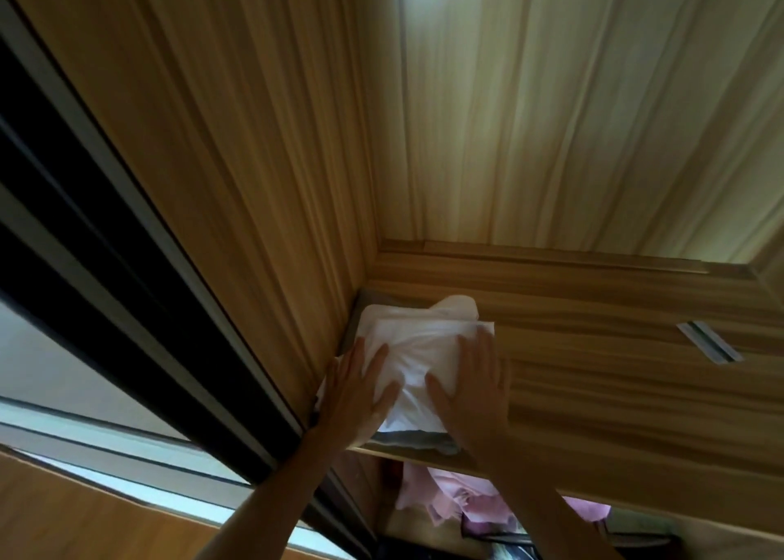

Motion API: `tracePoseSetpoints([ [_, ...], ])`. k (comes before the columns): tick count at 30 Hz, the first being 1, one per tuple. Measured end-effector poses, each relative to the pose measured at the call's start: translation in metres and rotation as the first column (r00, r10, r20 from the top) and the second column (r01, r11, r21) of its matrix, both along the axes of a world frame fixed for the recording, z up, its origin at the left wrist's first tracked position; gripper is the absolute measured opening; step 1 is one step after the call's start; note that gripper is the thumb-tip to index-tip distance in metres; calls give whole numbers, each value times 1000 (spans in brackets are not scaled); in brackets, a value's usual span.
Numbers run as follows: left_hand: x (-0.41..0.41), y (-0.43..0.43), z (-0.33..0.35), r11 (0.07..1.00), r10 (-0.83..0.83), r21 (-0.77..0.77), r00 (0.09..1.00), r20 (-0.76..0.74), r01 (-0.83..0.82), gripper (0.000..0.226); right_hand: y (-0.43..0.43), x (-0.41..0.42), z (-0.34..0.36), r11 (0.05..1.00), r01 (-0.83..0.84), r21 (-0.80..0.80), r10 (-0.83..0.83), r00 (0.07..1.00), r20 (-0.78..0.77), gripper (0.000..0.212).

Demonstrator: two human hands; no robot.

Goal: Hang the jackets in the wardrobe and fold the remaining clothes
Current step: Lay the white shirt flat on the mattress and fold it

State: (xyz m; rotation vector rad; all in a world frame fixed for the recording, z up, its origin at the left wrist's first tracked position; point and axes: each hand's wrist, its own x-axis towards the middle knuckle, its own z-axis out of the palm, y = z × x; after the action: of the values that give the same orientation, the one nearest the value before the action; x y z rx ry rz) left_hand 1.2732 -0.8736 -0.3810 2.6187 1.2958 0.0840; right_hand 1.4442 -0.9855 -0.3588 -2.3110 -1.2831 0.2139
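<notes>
My left hand and right hand press flat, fingers straight, on the folded white cloth, tucked ahead in the left corner of the shelf.

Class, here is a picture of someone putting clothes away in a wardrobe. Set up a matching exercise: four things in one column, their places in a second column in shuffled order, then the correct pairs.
Things
1. white folded garment
2. grey cloth
3. pink clothes
4. metal strip

Places
A. below the shelf
B. on the shelf, far to the right
C. pressed under the left hand and right hand
D. beneath the white folded garment, showing at the shelf's front edge

Pairs: 1-C, 2-D, 3-A, 4-B
</notes>
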Motion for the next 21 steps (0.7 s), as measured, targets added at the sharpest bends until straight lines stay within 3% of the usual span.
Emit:
tracePoseSetpoints([
  [2, 2, 0, 10, 997, 52, -53, 997, 60, -49, 87, -4, 0, 8, 979, 198, -47, -203, 933, -297, 107],
  [4, 3, 1, 17, 990, 132, -51, 987, 97, -128, 84, -3, 6, 19, 975, 211, -68, -217, 844, -490, 117],
  [7, 6, 2, 34, 960, 279, -8, 957, 74, -280, 74, 8, 18, 33, 995, 102, 8, -87, 882, -464, 99],
  [12, 5, 0, 58, 919, 367, -138, 929, -43, -369, 82, 40, 47, 66, 982, -161, 95, 187, 844, -503, 93],
  [16, -4, -9, 59, 833, 436, -400, 898, 53, -382, 101, 76, 65, 95, 929, -361, 85, 359, 819, -447, 85],
  [19, -14, -18, 67, 726, 497, -612, 855, 149, -315, 119, 97, 74, 115, 847, -532, 13, 462, 723, -514, 44],
  [21, -22, -24, 76, 725, 492, -628, 850, 186, -282, 111, 107, 81, 122, 796, -604, -41, 455, 640, -619, 25],
])
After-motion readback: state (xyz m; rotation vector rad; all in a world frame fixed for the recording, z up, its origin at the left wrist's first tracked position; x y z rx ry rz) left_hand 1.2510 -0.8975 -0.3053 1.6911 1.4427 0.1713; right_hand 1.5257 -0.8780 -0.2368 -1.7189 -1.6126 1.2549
